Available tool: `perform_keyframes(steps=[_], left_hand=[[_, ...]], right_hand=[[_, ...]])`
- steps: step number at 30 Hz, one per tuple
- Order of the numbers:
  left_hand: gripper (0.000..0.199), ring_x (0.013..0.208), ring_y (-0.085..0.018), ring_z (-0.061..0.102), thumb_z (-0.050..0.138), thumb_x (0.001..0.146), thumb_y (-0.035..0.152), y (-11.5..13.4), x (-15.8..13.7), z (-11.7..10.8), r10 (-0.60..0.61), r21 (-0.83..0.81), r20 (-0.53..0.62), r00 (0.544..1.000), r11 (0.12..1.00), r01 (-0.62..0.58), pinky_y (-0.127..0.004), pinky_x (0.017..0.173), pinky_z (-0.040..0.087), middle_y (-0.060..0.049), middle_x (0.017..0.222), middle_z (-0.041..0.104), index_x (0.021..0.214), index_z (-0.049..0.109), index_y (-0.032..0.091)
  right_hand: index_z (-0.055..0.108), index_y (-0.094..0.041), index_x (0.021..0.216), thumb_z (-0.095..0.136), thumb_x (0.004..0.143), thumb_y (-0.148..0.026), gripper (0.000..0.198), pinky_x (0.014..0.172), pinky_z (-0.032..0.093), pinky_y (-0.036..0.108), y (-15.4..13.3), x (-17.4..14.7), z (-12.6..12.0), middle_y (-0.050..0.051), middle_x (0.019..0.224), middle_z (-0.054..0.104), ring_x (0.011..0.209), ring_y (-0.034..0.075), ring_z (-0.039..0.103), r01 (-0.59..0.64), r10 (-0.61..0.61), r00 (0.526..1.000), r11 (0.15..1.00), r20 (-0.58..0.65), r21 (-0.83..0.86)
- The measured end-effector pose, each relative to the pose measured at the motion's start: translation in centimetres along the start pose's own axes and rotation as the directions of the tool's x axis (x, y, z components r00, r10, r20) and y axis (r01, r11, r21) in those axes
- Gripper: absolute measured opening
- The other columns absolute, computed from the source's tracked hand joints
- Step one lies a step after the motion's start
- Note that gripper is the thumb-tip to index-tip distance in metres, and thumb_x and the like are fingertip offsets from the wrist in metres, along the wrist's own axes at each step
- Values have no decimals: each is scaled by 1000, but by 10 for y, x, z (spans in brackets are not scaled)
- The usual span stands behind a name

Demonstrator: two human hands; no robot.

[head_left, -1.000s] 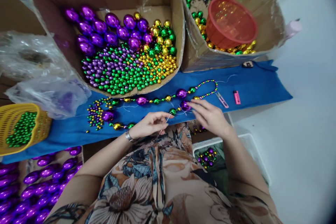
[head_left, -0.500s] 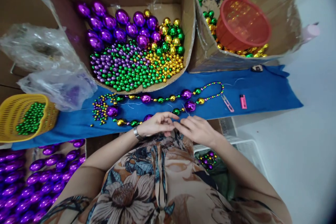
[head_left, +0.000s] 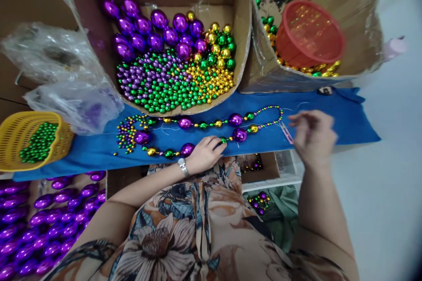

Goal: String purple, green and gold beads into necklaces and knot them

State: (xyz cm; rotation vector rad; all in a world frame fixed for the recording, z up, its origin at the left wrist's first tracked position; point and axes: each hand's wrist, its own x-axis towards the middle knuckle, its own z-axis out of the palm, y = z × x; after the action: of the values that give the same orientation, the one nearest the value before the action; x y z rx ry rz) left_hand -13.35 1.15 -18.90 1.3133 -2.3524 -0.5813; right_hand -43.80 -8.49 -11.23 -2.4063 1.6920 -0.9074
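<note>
1. Purple, green and gold shiny-bead strand (head_left: 218, 123): head view, centre, on flat blue cloth (head_left: 346, 118); its lower run vanishes beneath the left hand (head_left: 206, 154).
2. That hand, six o'clock, curls over it; cannot tell whether gripping.
3. Blurred right hand (head_left: 313, 138), three o'clock: fingers bent, contents unclear; slim pink snips (head_left: 286, 133) beside it.
4. Round red plastic bowl (head_left: 286, 49), two o'clock, partly hides gold beads (head_left: 325, 69).

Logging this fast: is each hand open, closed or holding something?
Left hand: curled at the beaded necklace; grip can't be told.
Right hand: blurred; whether it holds anything can't be told.
</note>
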Motion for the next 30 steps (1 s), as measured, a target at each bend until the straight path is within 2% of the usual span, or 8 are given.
perform_keyframes(steps=[4,9,13,18,22,25,28,30], left_hand=[[46,130,-38,46,43,95,18,-3,13,18,-28,213,55,998,977,16,-55,101,43,-23,145,46,140,48,14],[47,115,-31,57,34,96,12,-10,17,21,2,260,120,993,965,-33,-50,96,46,-24,136,54,140,47,12],[41,110,-26,60,38,95,10,-13,13,14,134,230,154,979,959,-167,-46,97,46,-21,130,58,132,54,15],[40,110,-24,60,41,94,8,-20,6,10,222,253,151,963,933,-255,-43,98,46,-18,130,59,129,55,18],[40,110,-24,60,40,94,9,-24,6,10,184,300,127,975,929,-215,-43,96,47,-18,130,59,130,55,18],[41,111,-25,60,42,93,8,-26,8,11,151,250,112,982,952,-175,-43,96,49,-18,129,59,131,55,18],[38,117,-27,58,44,93,10,-25,7,13,122,116,36,992,985,-125,-47,101,48,-18,127,60,127,59,17],[31,121,-27,56,49,93,16,-21,7,16,41,-75,-83,996,996,-48,-49,104,46,-17,126,60,121,62,16]], right_hand=[[53,-18,111,33,99,-34,29,78,52,35,-15,14,58,12,98,67,88,22,66,151,-150,962,988,227,15],[59,-18,111,36,99,-42,35,88,51,39,-4,24,99,13,103,66,98,25,62,239,-238,881,970,410,48],[57,-17,126,49,93,-50,47,91,51,42,8,28,109,13,111,66,102,27,63,249,-242,827,967,508,55],[49,-16,140,57,89,-52,63,95,50,44,13,30,117,14,124,65,112,29,62,221,-214,787,973,579,59],[44,-13,145,60,86,-56,74,93,51,45,8,30,123,17,124,66,109,32,64,207,-162,776,978,610,-4],[43,-15,145,60,85,-58,76,90,52,42,5,30,127,15,120,68,106,30,66,218,-167,767,976,620,-8],[47,-16,142,60,85,-60,73,86,53,40,5,29,129,14,118,69,101,29,68,225,-176,770,974,613,-3],[51,-17,138,60,85,-60,69,86,53,39,4,28,128,13,118,69,100,28,68,217,-187,785,976,591,21]])
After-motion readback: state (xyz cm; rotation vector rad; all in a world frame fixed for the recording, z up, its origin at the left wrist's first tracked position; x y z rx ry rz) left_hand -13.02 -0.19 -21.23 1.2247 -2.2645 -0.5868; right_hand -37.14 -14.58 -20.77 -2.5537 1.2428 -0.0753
